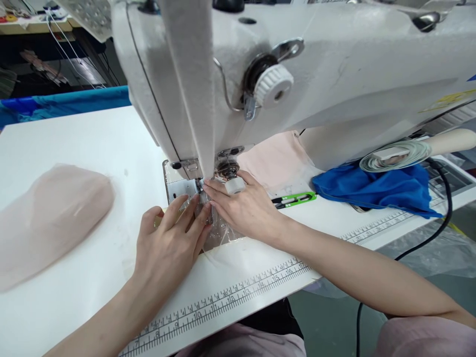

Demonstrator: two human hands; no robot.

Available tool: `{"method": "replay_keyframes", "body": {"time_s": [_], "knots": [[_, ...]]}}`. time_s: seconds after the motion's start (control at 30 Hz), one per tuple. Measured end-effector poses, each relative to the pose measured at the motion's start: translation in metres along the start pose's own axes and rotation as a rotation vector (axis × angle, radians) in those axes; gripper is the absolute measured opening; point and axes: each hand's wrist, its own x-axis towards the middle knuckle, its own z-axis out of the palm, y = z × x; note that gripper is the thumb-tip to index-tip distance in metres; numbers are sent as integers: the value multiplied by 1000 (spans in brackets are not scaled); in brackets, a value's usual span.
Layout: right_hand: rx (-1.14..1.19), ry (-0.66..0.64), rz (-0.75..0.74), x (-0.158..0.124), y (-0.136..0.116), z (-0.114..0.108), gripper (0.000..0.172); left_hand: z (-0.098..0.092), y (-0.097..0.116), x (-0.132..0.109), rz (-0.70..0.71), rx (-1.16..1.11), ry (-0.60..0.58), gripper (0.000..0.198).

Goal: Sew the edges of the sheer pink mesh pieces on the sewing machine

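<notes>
A white sewing machine (148,99) stands in front of me, its presser foot (200,184) low over the metal needle plate (180,189). Thin, see-through material (221,233) lies under my fingers there. My left hand (167,243) rests palm down left of the foot, fingers spread, fingertips on this material. From the right, my right hand (253,208) reaches in with its fingers stretched out and their tips right at the foot. A white knob (235,185) partly covers its fingers. Whether the right fingertips pinch any material cannot be made out.
A sheer pale pink piece (59,213) lies on the white table (92,144) at left. Behind my right hand are pink fabric (278,161), green thread snips (295,199) and blue cloth (379,188). A printed ruler (230,300) follows the front edge; a black cable (442,218) hangs at right.
</notes>
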Motion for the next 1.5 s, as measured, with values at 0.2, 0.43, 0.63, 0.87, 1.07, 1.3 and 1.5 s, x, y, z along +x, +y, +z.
{"method": "replay_keyframes", "body": {"time_s": [0.2, 0.43, 0.63, 0.87, 1.07, 1.3, 1.5], "knots": [[-5, 10, -7, -1, 0, -1, 32, 0, 1, 0, 13, 30, 15, 32], [-1, 11, 7, 0, 1, -2, 31, -2, 0, 1, 37, 62, 13, 31], [-18, 25, 4, 1, 1, -1, 32, 0, -3, 0, 33, 55, 4, 32], [-23, 40, -7, 2, 6, -3, 30, 1, -2, 0, 19, 44, 13, 34], [232, -107, 45, -6, 1, -38, 19, -14, -11, -1, 43, -53, 52, 29], [442, -383, 83, -11, 0, -58, 12, -21, -30, 6, 110, -277, -239, 31], [546, -217, 213, -9, 7, -53, 17, -16, -28, 15, -57, -443, -199, 21]]}}
